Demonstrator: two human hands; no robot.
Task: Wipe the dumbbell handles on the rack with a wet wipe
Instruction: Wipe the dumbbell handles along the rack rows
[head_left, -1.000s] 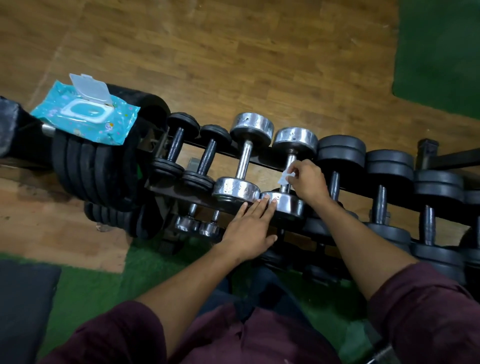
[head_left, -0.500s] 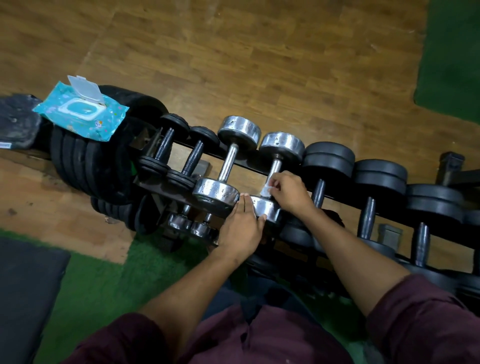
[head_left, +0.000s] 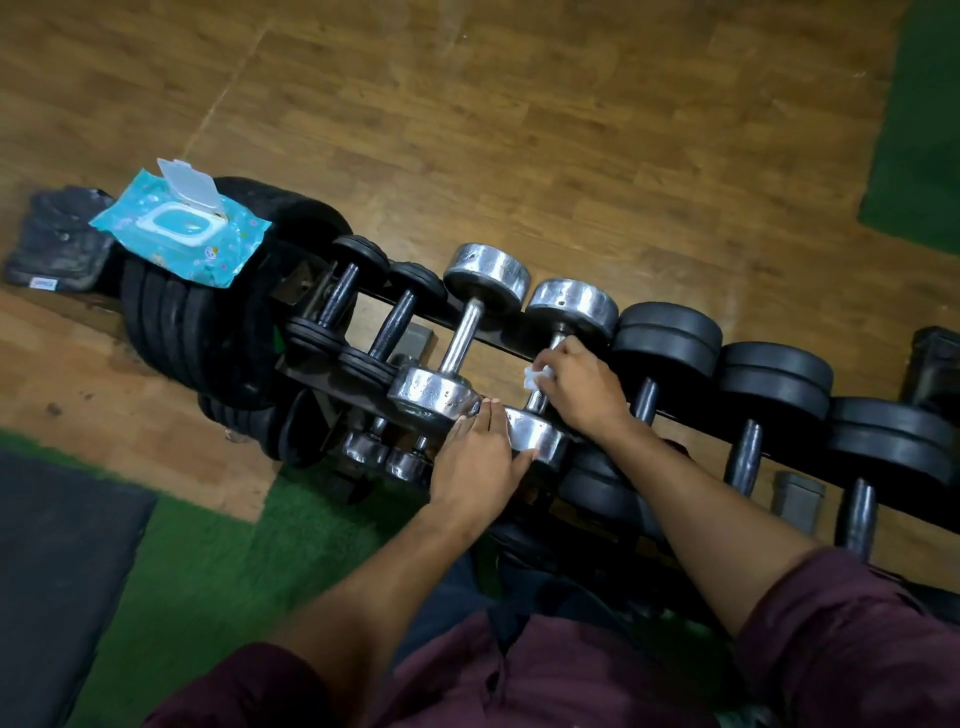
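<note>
A dark rack (head_left: 498, 345) carries a row of dumbbells. Two chrome dumbbells lie side by side in the middle. My right hand (head_left: 584, 387) grips the handle of the right chrome dumbbell (head_left: 571, 306) with a white wet wipe (head_left: 532, 376) folded under its fingers. My left hand (head_left: 480, 457) rests with straight fingers against that dumbbell's near chrome head (head_left: 540, 434). The left chrome dumbbell (head_left: 467, 332) lies bare beside it. Two small black dumbbells (head_left: 337, 293) lie to the left and bigger black ones (head_left: 667, 340) to the right.
A blue wet-wipe pack (head_left: 182, 228) with its lid up lies on a stack of black weight plates (head_left: 208, 332) at the rack's left end. Small chrome dumbbells (head_left: 384, 454) sit on a lower shelf. Wooden floor lies beyond, green turf and a dark mat (head_left: 57, 561) near me.
My right hand with the wipe has slid along the chrome handle, down toward the near head and back up. My left hand stays on that near head. The view has shifted slightly.
</note>
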